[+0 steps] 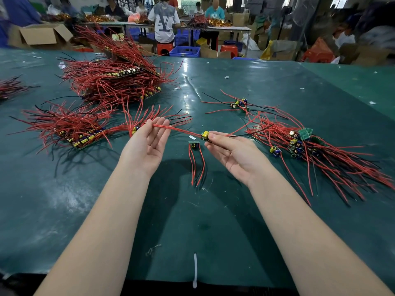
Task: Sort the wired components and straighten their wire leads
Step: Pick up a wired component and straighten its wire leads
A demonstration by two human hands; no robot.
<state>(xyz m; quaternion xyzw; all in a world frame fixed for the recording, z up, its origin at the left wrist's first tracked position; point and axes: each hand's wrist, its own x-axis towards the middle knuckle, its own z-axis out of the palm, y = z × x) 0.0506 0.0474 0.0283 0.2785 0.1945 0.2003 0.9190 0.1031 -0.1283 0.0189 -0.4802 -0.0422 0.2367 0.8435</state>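
Note:
My right hand [233, 153] pinches a small circuit board with a yellow part [205, 135] above the green table [213, 221]. Its red wire leads [181, 129] run taut to the left, where my left hand [147, 144], palm up, pinches their ends between thumb and fingers. A red and a black lead trail off to the right of the board. Another small board with red leads [195, 154] lies on the table just below, between my hands. A loose pile of unsorted boards [299, 144] lies to the right.
Rows of wired boards [79, 133] lie at the left, with a larger heap [115, 75] behind them. A few boards [239, 103] sit at mid-right. A white cable tie [195, 270] lies near the front edge. People work at tables in the background.

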